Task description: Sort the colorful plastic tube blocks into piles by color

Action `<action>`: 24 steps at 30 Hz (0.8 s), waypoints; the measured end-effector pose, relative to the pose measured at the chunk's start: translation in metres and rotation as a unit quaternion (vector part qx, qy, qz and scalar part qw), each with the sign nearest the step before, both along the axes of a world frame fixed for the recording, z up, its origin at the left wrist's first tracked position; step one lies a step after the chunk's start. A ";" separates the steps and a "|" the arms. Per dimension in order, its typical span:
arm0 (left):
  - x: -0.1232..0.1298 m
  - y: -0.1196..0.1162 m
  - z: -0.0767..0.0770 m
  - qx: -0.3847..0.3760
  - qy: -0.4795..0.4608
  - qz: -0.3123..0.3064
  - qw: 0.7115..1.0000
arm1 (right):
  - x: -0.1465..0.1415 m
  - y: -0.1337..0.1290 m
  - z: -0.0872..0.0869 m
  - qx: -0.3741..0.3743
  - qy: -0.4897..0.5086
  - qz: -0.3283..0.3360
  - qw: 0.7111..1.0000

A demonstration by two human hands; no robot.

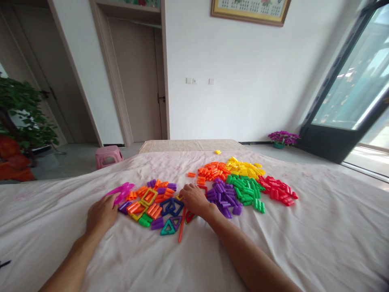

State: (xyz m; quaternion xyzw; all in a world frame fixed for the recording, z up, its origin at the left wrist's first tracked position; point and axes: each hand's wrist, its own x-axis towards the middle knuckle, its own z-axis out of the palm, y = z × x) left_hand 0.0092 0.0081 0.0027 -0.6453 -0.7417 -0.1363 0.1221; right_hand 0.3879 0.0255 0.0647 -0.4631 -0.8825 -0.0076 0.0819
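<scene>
The fingers of my left hand are drawn in narrow, holding a bright pink piece, which is too blurred for me to make out its shape. It sits at the left edge of a mixed heap: orange tube blocks and purple tube blocks, a few green ones, and two yellow square frames lying on top.

My right hand is palm down at the other side of that heap, its fingers bent; I cannot tell whether they grip anything, as the tips are hidden. A red square frame shows just beyond my knuckles. Below that hand lies an orange stick, with a teal triangle frame and a purple triangle frame to its left.

Farther right, blocks lie grouped by colour, neighbouring piles meeting: orange pile, yellow pile, purple pile, green pile and red pile. Everything rests on a pale, wrinkled cloth. A pink stool stands beyond it on the left.
</scene>
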 end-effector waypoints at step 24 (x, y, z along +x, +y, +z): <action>0.001 -0.001 0.000 0.000 0.002 0.009 1.000 | -0.014 -0.008 -0.004 0.020 0.146 0.086 0.985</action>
